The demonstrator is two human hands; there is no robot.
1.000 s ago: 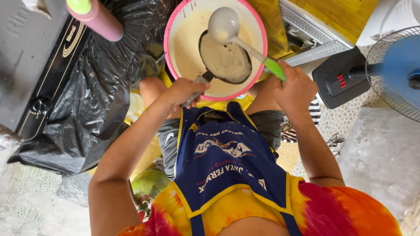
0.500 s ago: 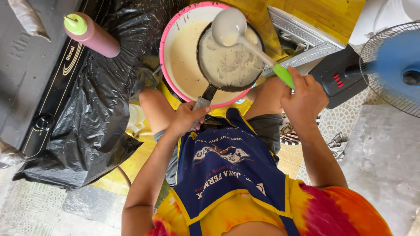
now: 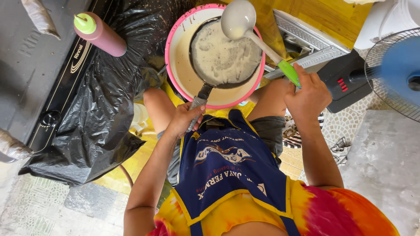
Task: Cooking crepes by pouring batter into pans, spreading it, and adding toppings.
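Left hand (image 3: 186,119) clenching pan (image 3: 225,52) handle, holding it over pink batter bowl (image 3: 183,74) at 12 o'clock; right hand (image 3: 308,89) gripping ladle (image 3: 238,19); probably best tilting slowly, draining excess evenly

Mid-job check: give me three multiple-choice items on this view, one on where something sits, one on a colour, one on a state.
1. Where is the pan?
A. over the pink basin of batter
B. on the black stove
C. on the floor by the fan

2. What colour is the ladle handle where it is gripped?
A. red
B. green
C. black

3. What state is the pan in?
A. clean and dry
B. coated with pale batter
C. upside down

Key: 1 A, the left hand holds it above the pink basin. 2 B, the right hand grips a green handle. 3 B, batter covers its inside.
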